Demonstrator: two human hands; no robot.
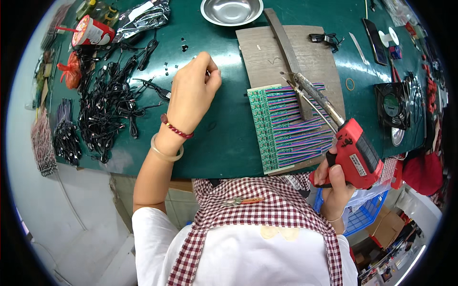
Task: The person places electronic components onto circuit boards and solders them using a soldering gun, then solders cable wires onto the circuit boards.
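Right hand (336, 183) wrapped around the handle of a red pistol-shaped soldering gun (355, 148) with a long metal barrel and a thin feed tube; its tip points up-left, over the long grey bar (285, 45) near the top of the wire rows. Left hand (194, 88) curled, thumb close to the bent fingers; cannot tell what, if anything, it pinches. It is above the dark green surface (214, 157), left of the green circuit-board strip (263, 131). Strip lies on a grey-brown flat board (255, 55), multicoloured thin wires (293, 129) running right from it, grey bar across them. Small black pieces (184, 46) beyond left hand; tangled black cables (107, 102) to its left. Farther out: shiny round steel bowl (231, 10) at top, red-and-white cup (90, 32) upper left, tan rubber band (349, 84) and black square fan (392, 105) at right.
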